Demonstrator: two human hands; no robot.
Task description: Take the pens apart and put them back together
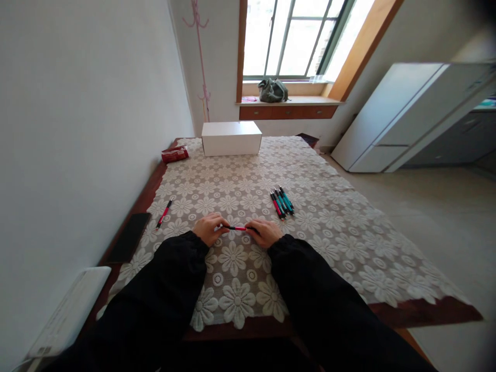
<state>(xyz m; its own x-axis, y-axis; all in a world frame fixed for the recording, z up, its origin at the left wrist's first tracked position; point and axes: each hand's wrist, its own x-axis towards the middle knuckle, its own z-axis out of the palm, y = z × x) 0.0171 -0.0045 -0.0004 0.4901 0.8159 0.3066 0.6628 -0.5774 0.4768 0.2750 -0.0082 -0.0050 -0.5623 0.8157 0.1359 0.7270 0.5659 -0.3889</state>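
A red and black pen [239, 228] lies crosswise between my two hands, low over the lace tablecloth [233, 257]. My left hand [210, 228] pinches its black end on the left. At the other end, my right hand [265, 232] has its fingers closed around the dark tip. Ahead and to the right sits a row of several pens [282, 202], one red and the others teal, side by side. Another red and black pen [165, 213] rests alone to the left of my left hand.
A white box [231, 139] stands at the table's far end, beside a dark red packet [174, 154]. Along the left edge lies a flat black object [129, 237], with a white device [70, 310] nearer me by the wall. A refrigerator [403, 116] is off to the right.
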